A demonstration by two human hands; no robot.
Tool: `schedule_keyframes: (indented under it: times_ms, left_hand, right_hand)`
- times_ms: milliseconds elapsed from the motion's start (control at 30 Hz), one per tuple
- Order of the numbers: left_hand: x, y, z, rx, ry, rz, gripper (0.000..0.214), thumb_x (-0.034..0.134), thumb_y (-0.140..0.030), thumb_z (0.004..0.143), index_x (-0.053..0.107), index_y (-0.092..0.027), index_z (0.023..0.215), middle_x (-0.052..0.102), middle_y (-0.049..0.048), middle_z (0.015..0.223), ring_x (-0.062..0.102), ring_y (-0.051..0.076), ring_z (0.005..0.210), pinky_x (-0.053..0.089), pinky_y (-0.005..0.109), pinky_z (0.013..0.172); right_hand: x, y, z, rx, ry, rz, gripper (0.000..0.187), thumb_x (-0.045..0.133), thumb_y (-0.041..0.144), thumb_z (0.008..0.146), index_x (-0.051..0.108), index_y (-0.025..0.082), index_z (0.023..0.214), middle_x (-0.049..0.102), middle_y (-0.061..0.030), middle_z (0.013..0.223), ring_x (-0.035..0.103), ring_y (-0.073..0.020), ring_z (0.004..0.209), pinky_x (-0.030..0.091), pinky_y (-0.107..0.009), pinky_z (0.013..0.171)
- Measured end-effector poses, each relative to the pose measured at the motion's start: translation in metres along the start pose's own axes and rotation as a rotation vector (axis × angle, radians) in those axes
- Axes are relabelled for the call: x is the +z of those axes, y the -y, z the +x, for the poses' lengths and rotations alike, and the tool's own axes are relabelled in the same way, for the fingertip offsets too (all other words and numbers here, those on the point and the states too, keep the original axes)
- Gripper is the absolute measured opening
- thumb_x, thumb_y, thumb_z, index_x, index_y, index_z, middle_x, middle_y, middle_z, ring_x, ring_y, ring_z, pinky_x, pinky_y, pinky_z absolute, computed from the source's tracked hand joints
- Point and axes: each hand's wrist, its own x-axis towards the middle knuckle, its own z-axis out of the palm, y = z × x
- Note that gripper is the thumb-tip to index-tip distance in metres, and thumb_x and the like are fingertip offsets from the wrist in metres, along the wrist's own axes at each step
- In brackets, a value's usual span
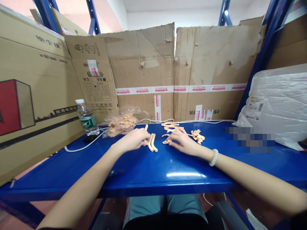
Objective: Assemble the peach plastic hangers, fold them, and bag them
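While the left hand point(134, 140) closes its fingers round one wooden strip point(146, 127), whose tip pokes out just left of the pair of curved strips point(152, 142) on the blue shelf point(168, 172), the right hand point(183, 142) rests just right of that pair. Its fingertips are down on some loose strips point(166, 140); whether they pinch one or only press on it I cannot tell.

These thin, light parts would likely skate on the glossy paint. It seems best to take one at a time near its middle, with the wrists kept low enough not to sweep the pair aside.

Counted: two strips in the pair, one in the left hand, one small heap point(198, 135) further right of the pair, and a scatter point(170, 125) behind and right of it, too overlapped to number. Left of the pair come one clear bag point(122, 123) of more pieces, then one water bottle point(87, 118). One bead bracelet point(213, 157) circles the right wrist.
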Motion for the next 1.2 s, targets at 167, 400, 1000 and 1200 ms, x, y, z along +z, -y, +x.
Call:
schedule_keyframes:
  times_ms: [167, 400, 1000, 1200]
  left_hand:
    - [0.014, -0.001, -0.003, 0.008, 0.101, -0.163, 0.027, 0.053, -0.003, 0.074, 0.068, -0.02, 0.089, 0.056, 0.0041, 0.092, 0.057, 0.016, 0.079, 0.047, 0.026, 0.072]
    - [0.012, -0.009, -0.001, 0.018, 0.078, -0.146, 0.021, 0.059, -0.016, 0.077, 0.06, -0.019, 0.098, 0.055, 0.0041, 0.095, 0.056, 0.019, 0.087, 0.046, 0.03, 0.078]
    - [0.031, -0.005, 0.005, 0.001, 0.038, -0.117, 0.025, 0.066, -0.036, 0.083, 0.071, -0.023, 0.104, 0.062, 0.0069, 0.108, 0.057, 0.024, 0.103, 0.043, 0.034, 0.091]
    - [0.038, 0.002, 0.008, 0.006, -0.003, -0.082, 0.027, 0.06, -0.038, 0.088, 0.07, -0.023, 0.107, 0.063, 0.0083, 0.111, 0.058, 0.024, 0.105, 0.043, 0.034, 0.091]
  right_hand:
    - [0.007, -0.004, 0.005, -0.009, -0.006, -0.041, 0.018, 0.051, 0.028, 0.095, 0.066, 0.02, 0.101, 0.065, -0.0065, 0.101, 0.055, -0.022, 0.102, 0.032, -0.048, 0.099]
    - [0.013, -0.011, 0.007, -0.004, -0.002, -0.02, 0.017, 0.059, 0.022, 0.09, 0.067, 0.018, 0.104, 0.061, -0.0097, 0.105, 0.055, -0.023, 0.101, 0.044, -0.042, 0.09]
    - [-0.069, -0.042, -0.006, 0.13, 0.253, 0.063, 0.029, 0.066, 0.034, 0.082, 0.068, 0.018, 0.106, 0.066, -0.0065, 0.093, 0.059, -0.0176, 0.079, 0.046, -0.029, 0.068]
    - [-0.055, -0.036, -0.009, 0.08, 0.387, 0.091, 0.049, 0.077, 0.04, 0.069, 0.066, 0.022, 0.114, 0.059, -0.0079, 0.116, 0.057, -0.0243, 0.103, 0.044, -0.037, 0.09]
